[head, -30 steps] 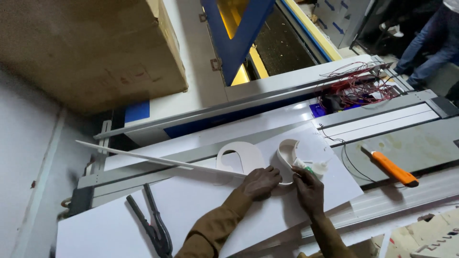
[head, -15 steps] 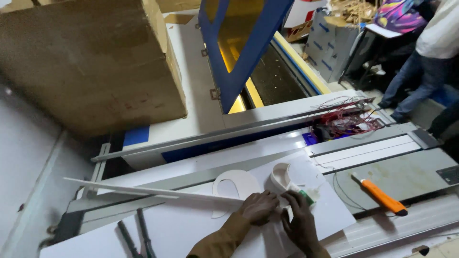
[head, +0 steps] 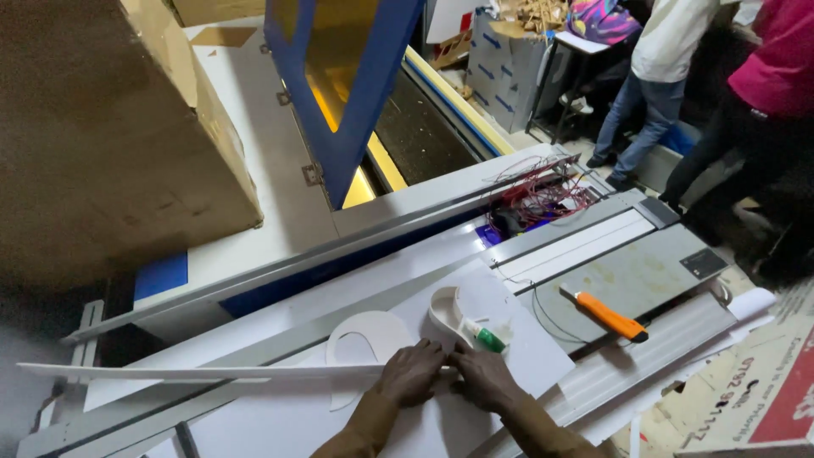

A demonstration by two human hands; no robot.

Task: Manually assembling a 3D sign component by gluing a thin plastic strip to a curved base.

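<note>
Boxes, a tube and a sign

Large brown cardboard box (head: 110, 127) upper left — small green-capped tube (head: 485, 337) by the hands; red-and-white printed sign (head: 784, 386) lower right.

A grey machine bed (head: 644, 280) is shown, overlaid by a white sheet (head: 526, 339); an orange utility knife (head: 612, 315) and tangled red wires (head: 543, 193) are carried.

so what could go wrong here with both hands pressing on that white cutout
1. The glue tube lies right by the right hand; a nudge could smear glue on the white sheet.
2. The long white strip sticks out well beyond the left hand and could bend or snap if bumped.
3. The orange knife lies loose near the table edge; it might get knocked off, and I cannot tell if its blade is out.
</note>
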